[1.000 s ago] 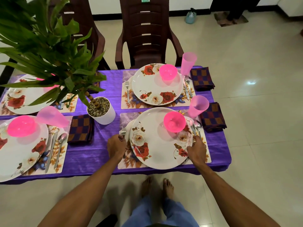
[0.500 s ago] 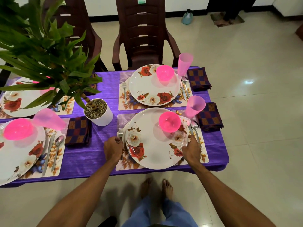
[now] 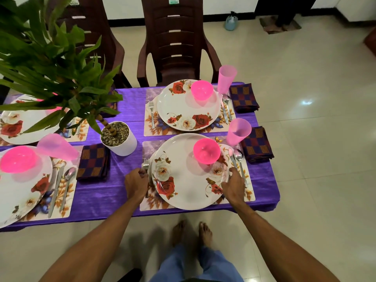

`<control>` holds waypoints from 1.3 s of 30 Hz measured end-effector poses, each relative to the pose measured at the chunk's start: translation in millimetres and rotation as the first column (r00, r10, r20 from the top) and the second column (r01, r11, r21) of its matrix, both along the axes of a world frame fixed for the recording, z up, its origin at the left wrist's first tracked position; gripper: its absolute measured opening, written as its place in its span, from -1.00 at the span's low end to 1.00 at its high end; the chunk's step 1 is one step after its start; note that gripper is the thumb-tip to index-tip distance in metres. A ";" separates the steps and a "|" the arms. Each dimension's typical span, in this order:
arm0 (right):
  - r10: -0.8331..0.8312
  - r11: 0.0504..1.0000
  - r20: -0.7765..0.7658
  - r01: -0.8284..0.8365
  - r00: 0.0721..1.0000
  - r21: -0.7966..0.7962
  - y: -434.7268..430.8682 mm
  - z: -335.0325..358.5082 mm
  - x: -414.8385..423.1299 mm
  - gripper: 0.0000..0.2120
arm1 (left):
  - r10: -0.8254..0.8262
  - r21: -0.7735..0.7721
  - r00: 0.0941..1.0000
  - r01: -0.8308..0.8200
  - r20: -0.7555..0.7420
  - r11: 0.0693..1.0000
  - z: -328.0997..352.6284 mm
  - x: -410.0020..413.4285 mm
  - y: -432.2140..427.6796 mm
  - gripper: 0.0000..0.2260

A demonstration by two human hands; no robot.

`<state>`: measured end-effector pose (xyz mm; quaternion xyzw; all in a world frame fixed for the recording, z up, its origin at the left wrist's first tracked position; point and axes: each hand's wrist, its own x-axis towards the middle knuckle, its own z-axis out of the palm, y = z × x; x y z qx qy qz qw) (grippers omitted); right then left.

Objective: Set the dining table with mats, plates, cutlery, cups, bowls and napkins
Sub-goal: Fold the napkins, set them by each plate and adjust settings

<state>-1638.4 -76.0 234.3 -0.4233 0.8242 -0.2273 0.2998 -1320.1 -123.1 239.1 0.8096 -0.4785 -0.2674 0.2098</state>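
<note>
Two hands flank the near plate point(image 3: 187, 180) — the left hand point(image 3: 136, 183), at nine o'clock, curls round the fork point(image 3: 145, 162); the right hand point(image 3: 234, 185) sits at three o'clock, grip unclear. On the plate a pink bowl point(image 3: 206, 151) stands at one o'clock.

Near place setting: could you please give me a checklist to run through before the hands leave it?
1. Plate on its mat: ok.
2. Pink bowl upright on the plate: ok.
3. Fork left of the plate, handle under left hand: ok.
4. Knife and spoon right of the plate: ok.
5. Cup and napkin in place: ok.
6. Whether right hand grips the plate rim or cutlery: cannot tell.
</note>
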 end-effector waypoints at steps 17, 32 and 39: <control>-0.034 0.997 -0.062 0.030 0.998 -0.070 2.8 23.8 -52.9 -0.74 | -0.092 -0.192 0.996 0.090 -0.003 0.977 30.4 -74.6 5.4 -0.82; 0.343 0.932 -0.242 -0.361 0.908 -0.035 -13.1 12.4 -47.5 -0.62 | -0.330 -0.132 0.941 0.319 -0.073 0.939 30.0 -147.8 3.3 -0.84; 0.342 0.931 -0.182 -0.358 0.922 -0.064 -1.7 5.3 -45.4 -0.62 | -0.325 -0.112 0.944 0.317 -0.065 0.942 30.4 -151.8 6.6 -0.84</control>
